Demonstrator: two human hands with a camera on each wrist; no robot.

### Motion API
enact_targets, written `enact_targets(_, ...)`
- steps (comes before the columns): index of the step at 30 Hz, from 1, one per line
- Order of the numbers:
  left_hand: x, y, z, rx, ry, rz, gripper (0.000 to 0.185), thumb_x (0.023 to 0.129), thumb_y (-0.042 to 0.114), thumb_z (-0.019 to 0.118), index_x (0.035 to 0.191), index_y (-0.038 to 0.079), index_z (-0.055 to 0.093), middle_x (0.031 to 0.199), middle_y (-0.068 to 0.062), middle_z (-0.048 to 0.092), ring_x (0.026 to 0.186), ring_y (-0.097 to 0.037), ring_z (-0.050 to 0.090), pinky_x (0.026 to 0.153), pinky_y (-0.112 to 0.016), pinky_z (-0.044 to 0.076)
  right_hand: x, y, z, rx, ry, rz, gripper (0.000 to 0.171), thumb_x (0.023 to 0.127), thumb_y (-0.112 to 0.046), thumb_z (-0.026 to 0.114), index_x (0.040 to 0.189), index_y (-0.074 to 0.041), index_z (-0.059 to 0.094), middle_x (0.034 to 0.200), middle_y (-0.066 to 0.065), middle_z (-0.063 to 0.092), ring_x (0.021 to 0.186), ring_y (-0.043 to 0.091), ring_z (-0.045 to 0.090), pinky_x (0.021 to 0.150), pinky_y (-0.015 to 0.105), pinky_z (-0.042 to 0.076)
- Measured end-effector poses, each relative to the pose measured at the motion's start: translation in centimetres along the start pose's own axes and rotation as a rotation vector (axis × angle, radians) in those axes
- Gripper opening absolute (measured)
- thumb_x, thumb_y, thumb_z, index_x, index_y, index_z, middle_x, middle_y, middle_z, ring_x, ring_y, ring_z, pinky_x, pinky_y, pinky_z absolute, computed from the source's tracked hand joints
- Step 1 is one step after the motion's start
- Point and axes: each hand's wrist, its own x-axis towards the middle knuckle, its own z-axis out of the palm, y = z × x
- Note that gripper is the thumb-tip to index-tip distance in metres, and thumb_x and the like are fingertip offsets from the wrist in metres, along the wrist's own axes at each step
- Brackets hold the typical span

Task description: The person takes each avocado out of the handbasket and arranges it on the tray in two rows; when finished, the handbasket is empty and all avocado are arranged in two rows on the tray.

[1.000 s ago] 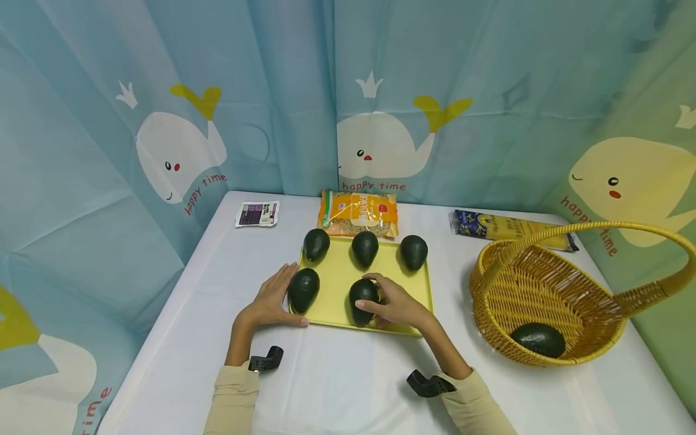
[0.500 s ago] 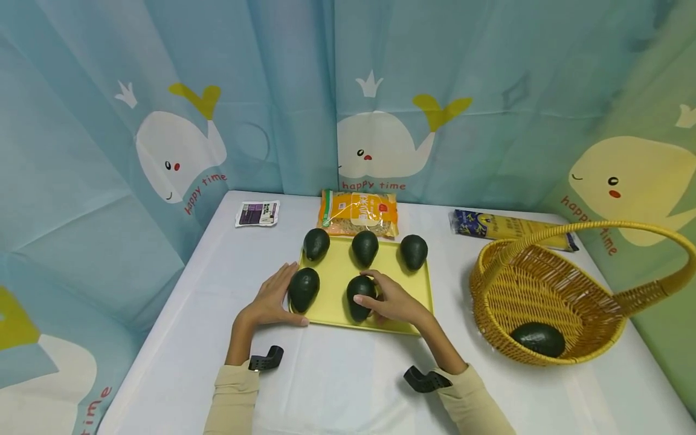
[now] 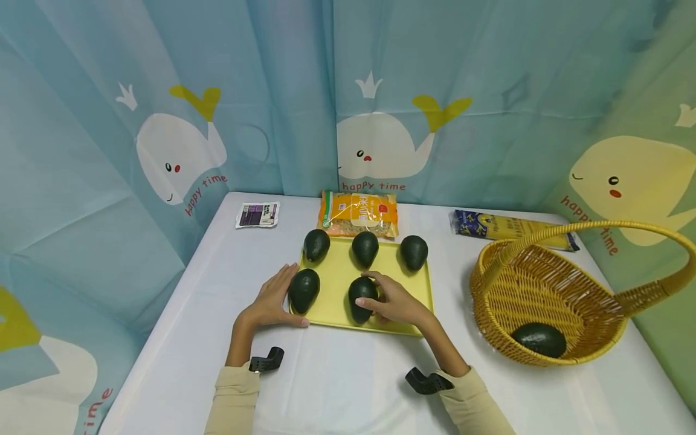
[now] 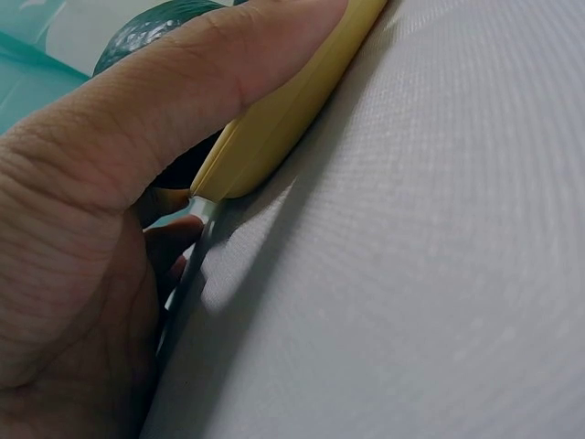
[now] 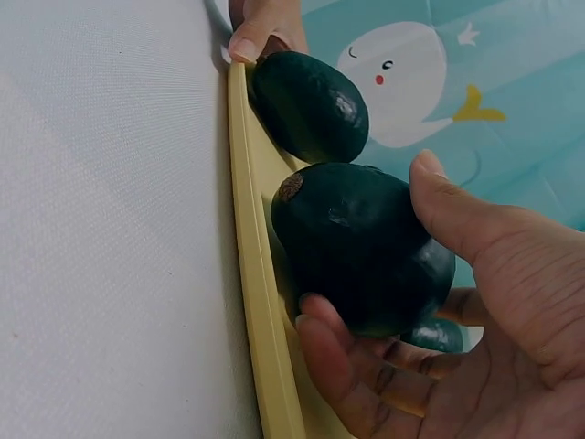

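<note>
A yellow tray (image 3: 334, 302) bears several dark green avocados. My right hand (image 3: 395, 300) grips the avocado (image 3: 359, 291) at the front middle, thumb over its top and fingers around its far side. In the right wrist view this avocado (image 5: 356, 242) shows a brown stem scar, close over the tray's front edge. My left hand (image 3: 272, 298) rests at the tray's front left corner, fingers along the left side beside another avocado (image 3: 304, 290). Its thumb (image 4: 210, 73) lies along the front rim in the left wrist view. Three avocados, the middle one (image 3: 365, 249) among them, line the back.
A wicker basket (image 3: 522, 290) with a tall handle stands at the right, one avocado (image 3: 539, 339) inside. Behind the tray lies an orange grain bag (image 3: 359, 214). A small purple-and-white packet (image 3: 258, 214) is at the back left, a long yellow-blue packet (image 3: 513, 228) behind the basket.
The right hand and its avocado shift slightly away from me, then slightly back; the avocado now sits a little farther from the front rim than at first. The left hand stays put.
</note>
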Motion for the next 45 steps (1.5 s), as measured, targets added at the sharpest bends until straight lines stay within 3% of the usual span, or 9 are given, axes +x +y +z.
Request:
enact_targets(4, -0.07, 0.11, 0.03, -0.008, 0.003, 0.001, 0.133, 0.056, 0.053, 0.088, 0.157, 0.007, 0.015, 0.164, -0.015, 0.013, 0.152, -0.036, 0.009, 0.119, -0.062, 0.012, 0.15, 0.14, 0.0, -0.015, 0.008, -0.022, 0.073, 0.094, -0.036, 0.065, 0.151, -0.004, 0.031, 0.081, 0.019, 0.068, 0.055, 0.026, 0.065, 0.056, 0.032, 0.055)
enact_targets(7, -0.14, 0.24, -0.01, -0.011, 0.002, 0.0, 0.132, 0.056, 0.053, 0.088, 0.157, 0.007, 0.015, 0.164, -0.015, 0.014, 0.152, -0.036, 0.009, 0.119, -0.062, 0.011, 0.24, 0.2, 0.02, -0.018, 0.015, -0.023, 0.074, 0.093, -0.036, 0.066, 0.15, -0.004, 0.031, 0.07, 0.015, 0.067, 0.054, 0.027, 0.064, 0.055, 0.032, 0.054)
enact_targets(15, -0.16, 0.15, 0.13, -0.005, 0.005, 0.01, 0.132, 0.057, 0.052, 0.088, 0.157, 0.006, 0.015, 0.164, -0.016, 0.014, 0.152, -0.037, 0.01, 0.118, -0.062, 0.013, 0.18, 0.24, 0.14, -0.007, 0.012, -0.009, 0.074, 0.095, -0.036, 0.064, 0.152, -0.006, 0.028, 0.094, 0.014, 0.063, 0.055, 0.024, 0.064, 0.057, 0.036, 0.057)
enact_targets(18, -0.13, 0.16, 0.11, -0.002, 0.004, 0.009, 0.132, 0.057, 0.052, 0.087, 0.157, 0.007, 0.014, 0.164, -0.015, 0.013, 0.152, -0.036, 0.009, 0.119, -0.062, 0.013, 0.13, 0.22, 0.14, -0.012, 0.008, -0.013, 0.075, 0.095, -0.037, 0.063, 0.152, -0.005, 0.027, 0.092, 0.017, 0.064, 0.054, 0.023, 0.064, 0.057, 0.035, 0.057)
enact_targets(21, -0.11, 0.2, 0.08, -0.001, 0.005, 0.009, 0.132, 0.057, 0.052, 0.087, 0.157, 0.007, 0.014, 0.164, -0.015, 0.013, 0.152, -0.036, 0.009, 0.119, -0.062, 0.012, 0.09, 0.15, 0.12, -0.009, 0.012, -0.018, 0.075, 0.095, -0.037, 0.064, 0.152, -0.005, 0.027, 0.106, 0.024, 0.062, 0.054, 0.024, 0.064, 0.057, 0.035, 0.057)
enact_targets(25, -0.11, 0.27, 0.05, -0.005, 0.005, 0.006, 0.132, 0.057, 0.052, 0.087, 0.157, 0.007, 0.015, 0.164, -0.015, 0.013, 0.152, -0.036, 0.009, 0.119, -0.062, 0.012, 0.05, 0.09, 0.08, -0.005, 0.02, -0.017, 0.075, 0.094, -0.036, 0.065, 0.152, -0.006, 0.028, 0.132, 0.03, 0.049, 0.055, 0.024, 0.064, 0.057, 0.036, 0.057)
enact_targets(27, -0.12, 0.26, 0.07, -0.003, 0.004, 0.003, 0.132, 0.057, 0.053, 0.087, 0.157, 0.007, 0.015, 0.164, -0.015, 0.013, 0.152, -0.036, 0.009, 0.119, -0.062, 0.012, 0.04, 0.11, 0.07, -0.007, 0.019, -0.014, 0.075, 0.094, -0.036, 0.065, 0.152, -0.006, 0.028, 0.137, 0.031, 0.044, 0.056, 0.024, 0.064, 0.058, 0.036, 0.058)
enact_targets(36, -0.12, 0.27, 0.06, 0.001, 0.008, 0.0, 0.132, 0.057, 0.053, 0.088, 0.157, 0.007, 0.014, 0.164, -0.015, 0.013, 0.152, -0.036, 0.009, 0.119, -0.061, 0.012, -0.04, 0.05, -0.07, -0.012, 0.011, -0.019, 0.074, 0.095, -0.037, 0.064, 0.153, -0.007, 0.028, 0.142, 0.032, 0.041, 0.056, 0.021, 0.065, 0.058, 0.035, 0.057)
enact_targets(45, -0.15, 0.44, -0.13, -0.003, 0.004, -0.003, 0.132, 0.057, 0.052, 0.088, 0.157, 0.007, 0.015, 0.164, -0.015, 0.013, 0.152, -0.036, 0.009, 0.119, -0.061, 0.011, -0.08, 0.02, -0.1, -0.015, 0.028, 0.003, 0.075, 0.095, -0.038, 0.064, 0.153, -0.009, 0.027, 0.137, 0.028, 0.047, 0.058, 0.022, 0.066, 0.056, 0.035, 0.058)
